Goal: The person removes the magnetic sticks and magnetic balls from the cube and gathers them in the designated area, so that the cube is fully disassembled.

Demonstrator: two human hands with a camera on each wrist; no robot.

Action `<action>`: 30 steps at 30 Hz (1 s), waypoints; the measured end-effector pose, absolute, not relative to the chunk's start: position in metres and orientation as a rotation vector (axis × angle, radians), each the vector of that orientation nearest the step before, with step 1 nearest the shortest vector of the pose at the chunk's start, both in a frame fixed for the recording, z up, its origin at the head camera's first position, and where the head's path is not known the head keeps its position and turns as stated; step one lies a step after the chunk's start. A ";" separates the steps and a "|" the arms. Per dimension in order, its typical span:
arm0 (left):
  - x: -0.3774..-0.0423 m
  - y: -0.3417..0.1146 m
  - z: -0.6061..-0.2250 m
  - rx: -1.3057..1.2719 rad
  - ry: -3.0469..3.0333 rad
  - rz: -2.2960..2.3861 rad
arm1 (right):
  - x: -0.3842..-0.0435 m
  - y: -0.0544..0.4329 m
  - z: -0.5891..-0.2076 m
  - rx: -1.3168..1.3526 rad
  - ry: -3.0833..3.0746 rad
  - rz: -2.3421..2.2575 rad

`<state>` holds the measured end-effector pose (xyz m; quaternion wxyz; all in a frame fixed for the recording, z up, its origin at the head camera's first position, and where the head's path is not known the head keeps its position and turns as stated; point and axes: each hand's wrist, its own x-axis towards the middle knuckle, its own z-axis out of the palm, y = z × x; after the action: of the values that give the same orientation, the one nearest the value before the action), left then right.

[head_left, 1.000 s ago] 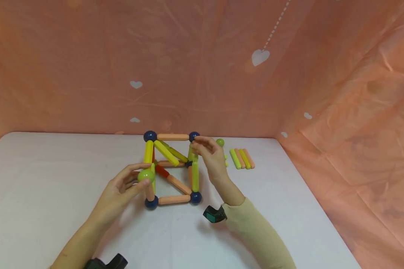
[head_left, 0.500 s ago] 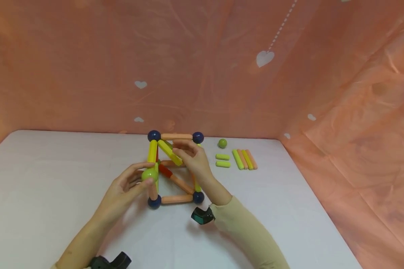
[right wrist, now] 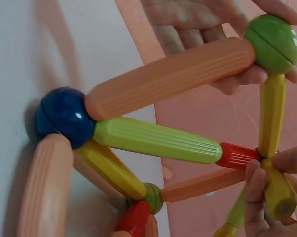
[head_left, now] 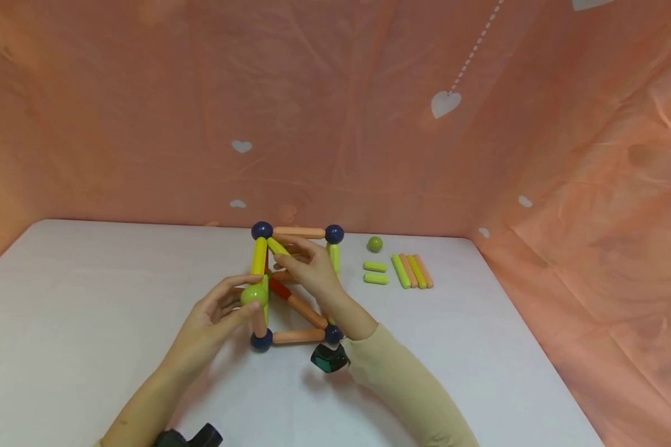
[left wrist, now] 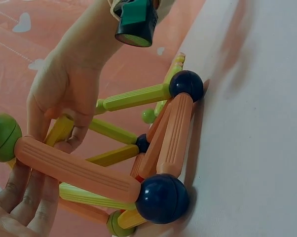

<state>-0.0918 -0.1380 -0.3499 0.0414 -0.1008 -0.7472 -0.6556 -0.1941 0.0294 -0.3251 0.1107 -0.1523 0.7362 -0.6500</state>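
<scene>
A frame of magnetic rods and balls stands in the middle of the table. My left hand [head_left: 209, 320] holds the green ball [head_left: 254, 296] at its front-left corner between thumb and fingers. From that ball an orange rod [left wrist: 77, 168] slopes down to a dark blue ball [left wrist: 162, 198] at the table. Inside the frame, my right hand [head_left: 313, 276] pinches a yellow rod [right wrist: 279, 192] that slants from the back-left blue ball [head_left: 262, 230]. The free end of this rod shows in the right wrist view. My right hand hides part of the frame behind it.
To the right of the frame lie a loose green ball [head_left: 375, 244], two short green rods [head_left: 376, 279] and a row of several longer rods [head_left: 412, 271]. An orange cloth [head_left: 335, 124] with hearts hangs behind the white table [head_left: 117, 310].
My right hand has moved left from the back-right blue ball to the slanting yellow rod and now pinches it. My left hand stays on the green ball. The head view has shifted slightly.
</scene>
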 end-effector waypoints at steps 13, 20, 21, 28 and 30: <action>-0.091 -0.140 -0.349 -0.293 -2.311 -1.981 | -0.198 0.038 -0.316 -0.569 2.189 -1.674; -0.091 -0.140 -0.350 -0.250 -2.365 -1.953 | -0.191 0.058 -0.323 -0.649 2.156 -1.712; -0.091 -0.140 -0.350 -0.243 -2.374 -1.947 | -0.190 0.062 -0.323 -0.646 2.178 -1.724; -0.091 -0.137 -0.348 -0.212 -2.402 -1.928 | -0.188 0.094 -0.332 -0.550 2.202 -1.873; -0.091 -0.136 -0.347 -0.229 -2.392 -1.935 | -0.189 0.105 -0.335 -0.538 2.190 -1.928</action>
<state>-0.0909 -0.1365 -0.3471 0.0281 -0.0740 -0.7751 -0.6269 -0.1887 0.1051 -0.3354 0.0873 -0.1807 0.7353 -0.6473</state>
